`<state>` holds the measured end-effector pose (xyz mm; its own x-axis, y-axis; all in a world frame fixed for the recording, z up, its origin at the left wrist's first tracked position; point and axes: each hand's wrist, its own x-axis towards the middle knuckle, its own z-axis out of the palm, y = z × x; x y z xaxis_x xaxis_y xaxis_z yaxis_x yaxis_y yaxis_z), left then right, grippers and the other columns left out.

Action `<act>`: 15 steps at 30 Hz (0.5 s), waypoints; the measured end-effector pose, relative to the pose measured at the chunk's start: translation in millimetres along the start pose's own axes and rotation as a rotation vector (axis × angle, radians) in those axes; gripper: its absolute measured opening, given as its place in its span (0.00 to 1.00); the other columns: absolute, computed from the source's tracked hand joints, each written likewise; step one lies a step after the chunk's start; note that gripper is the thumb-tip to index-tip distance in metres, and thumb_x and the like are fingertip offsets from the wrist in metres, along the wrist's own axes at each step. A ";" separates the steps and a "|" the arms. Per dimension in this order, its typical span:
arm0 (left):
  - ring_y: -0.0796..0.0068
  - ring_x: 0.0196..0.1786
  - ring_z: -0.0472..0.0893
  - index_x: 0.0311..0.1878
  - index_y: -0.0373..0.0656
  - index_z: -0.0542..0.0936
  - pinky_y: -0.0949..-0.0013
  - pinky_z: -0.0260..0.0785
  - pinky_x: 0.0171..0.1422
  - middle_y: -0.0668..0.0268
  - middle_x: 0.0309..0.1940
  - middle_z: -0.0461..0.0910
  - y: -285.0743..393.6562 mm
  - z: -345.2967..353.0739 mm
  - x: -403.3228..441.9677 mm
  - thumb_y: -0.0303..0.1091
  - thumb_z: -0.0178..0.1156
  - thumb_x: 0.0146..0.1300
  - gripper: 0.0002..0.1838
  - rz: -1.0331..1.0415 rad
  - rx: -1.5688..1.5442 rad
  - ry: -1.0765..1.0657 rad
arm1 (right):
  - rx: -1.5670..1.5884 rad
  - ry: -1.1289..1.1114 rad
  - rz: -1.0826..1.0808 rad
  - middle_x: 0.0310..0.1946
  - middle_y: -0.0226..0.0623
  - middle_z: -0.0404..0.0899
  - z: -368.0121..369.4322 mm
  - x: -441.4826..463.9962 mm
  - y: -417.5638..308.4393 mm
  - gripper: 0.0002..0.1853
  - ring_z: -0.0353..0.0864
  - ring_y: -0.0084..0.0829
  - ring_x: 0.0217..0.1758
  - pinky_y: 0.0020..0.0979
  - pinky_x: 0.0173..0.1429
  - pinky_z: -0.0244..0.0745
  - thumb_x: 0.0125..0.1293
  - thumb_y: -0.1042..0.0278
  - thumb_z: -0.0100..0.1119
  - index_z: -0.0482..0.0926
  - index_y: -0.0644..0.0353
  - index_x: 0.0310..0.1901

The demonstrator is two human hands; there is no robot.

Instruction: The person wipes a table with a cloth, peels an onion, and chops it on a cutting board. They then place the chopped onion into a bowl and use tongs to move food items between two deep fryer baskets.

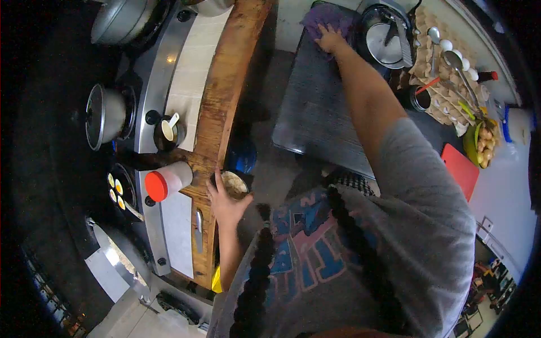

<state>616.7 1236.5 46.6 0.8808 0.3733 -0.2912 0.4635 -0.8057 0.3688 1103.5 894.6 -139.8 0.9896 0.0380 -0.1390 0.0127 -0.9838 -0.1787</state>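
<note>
Dark surface (320,107): bare between its six-o'clock edge and purple cloth (329,16) at twelve. Right hand (331,41): fingers spread over cloth. Bowl (235,184): one o'clock from palm of left hand (228,207), fingers curved round its sides, holding. Hidden: bowl's underside; whether wooden surface (217,121) supports it, indeterminable.

One head-worn camera looks down from just above the shirt (315,304), its wide, round-edged view reaching from the stove (154,73) to the dark table (321,118).
</note>
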 end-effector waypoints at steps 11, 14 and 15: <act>0.24 0.72 0.58 0.79 0.58 0.52 0.37 0.54 0.76 0.28 0.71 0.55 53.3 0.8 61.8 0.50 0.79 0.35 0.66 0.220 0.002 0.018 | 0.439 -0.019 -0.617 0.46 0.40 0.82 59.2 -246.9 -29.4 0.10 0.78 0.47 0.52 0.45 0.60 0.69 0.60 0.73 0.52 0.83 0.53 0.39; 0.27 0.72 0.59 0.79 0.60 0.53 0.40 0.58 0.74 0.28 0.70 0.56 104.0 9.3 97.0 0.46 0.79 0.37 0.64 0.404 0.032 0.064 | 0.430 -0.032 -0.851 0.48 0.39 0.82 42.2 -352.0 21.1 0.09 0.79 0.45 0.52 0.44 0.60 0.70 0.56 0.70 0.61 0.82 0.55 0.40; 0.28 0.71 0.60 0.79 0.60 0.54 0.40 0.58 0.73 0.29 0.69 0.56 124.9 12.6 108.9 0.47 0.79 0.37 0.63 0.463 0.025 0.065 | 0.385 -0.124 -0.809 0.48 0.37 0.82 33.2 -379.0 42.3 0.09 0.79 0.44 0.53 0.44 0.60 0.70 0.55 0.70 0.63 0.82 0.55 0.39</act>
<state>769.3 1170.7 49.9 0.9990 -0.0007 -0.0446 0.0184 -0.9050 0.4251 724.2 844.4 -127.0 0.6766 0.7329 0.0712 0.6268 -0.5225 -0.5781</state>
